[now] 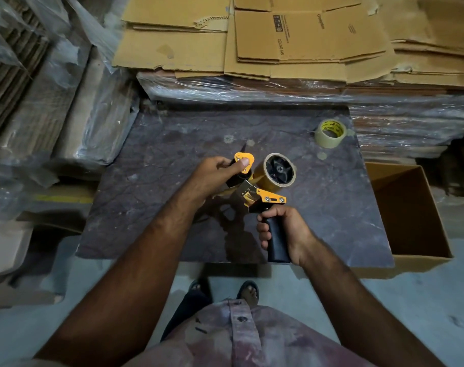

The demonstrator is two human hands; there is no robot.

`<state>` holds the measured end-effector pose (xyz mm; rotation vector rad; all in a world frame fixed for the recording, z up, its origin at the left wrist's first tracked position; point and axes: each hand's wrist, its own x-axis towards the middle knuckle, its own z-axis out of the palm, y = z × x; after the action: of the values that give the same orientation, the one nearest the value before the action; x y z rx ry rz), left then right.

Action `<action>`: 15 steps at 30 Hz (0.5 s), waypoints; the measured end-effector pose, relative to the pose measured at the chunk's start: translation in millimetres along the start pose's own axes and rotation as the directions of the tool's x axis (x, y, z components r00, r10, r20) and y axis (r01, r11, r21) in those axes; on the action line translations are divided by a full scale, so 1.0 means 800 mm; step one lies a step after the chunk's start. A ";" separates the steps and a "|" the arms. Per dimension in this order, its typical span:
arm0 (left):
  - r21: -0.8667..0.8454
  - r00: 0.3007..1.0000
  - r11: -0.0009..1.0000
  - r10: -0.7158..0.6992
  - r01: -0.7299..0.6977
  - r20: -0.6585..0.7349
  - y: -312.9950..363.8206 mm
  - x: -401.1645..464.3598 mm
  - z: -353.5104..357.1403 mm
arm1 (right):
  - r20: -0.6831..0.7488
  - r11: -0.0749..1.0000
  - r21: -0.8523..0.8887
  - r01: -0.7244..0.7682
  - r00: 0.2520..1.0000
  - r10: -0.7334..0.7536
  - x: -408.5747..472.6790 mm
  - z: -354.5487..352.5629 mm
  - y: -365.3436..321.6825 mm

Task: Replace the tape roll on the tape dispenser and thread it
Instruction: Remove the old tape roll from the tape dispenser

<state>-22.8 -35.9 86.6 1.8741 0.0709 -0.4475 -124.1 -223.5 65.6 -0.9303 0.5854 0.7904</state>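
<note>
A yellow and black tape dispenser [268,198] is held above the dark table [151,207]. My right hand [283,231] is wrapped around its black handle. A brownish tape roll [278,170] sits on the dispenser's black hub. My left hand [212,176] pinches the dispenser's front end, thumb pressed on the small yellow triangular plate [243,161] by the roller. The toothed metal blade [248,193] shows between my hands. A second roll of clear tape with a yellow printed core [331,133] lies flat at the table's far right corner.
An open cardboard box [408,215] stands on the floor to the right of the table. Flattened cartons [291,41] and plastic-wrapped stacks [252,88] lie behind it, with more wrapped bundles [74,109] on the left. My feet [248,290] are below the table's front edge.
</note>
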 end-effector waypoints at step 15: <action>0.248 0.922 0.903 0.379 -0.351 -0.074 -0.034 -0.040 -0.027 | 0.003 0.994 -0.045 -0.097 0.995 0.097 -0.003 0.009 -0.009</action>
<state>-53.6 -0.9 78.7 2.0838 -0.2611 -0.0824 -119.1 -220.3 74.4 -0.9459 0.6137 0.8958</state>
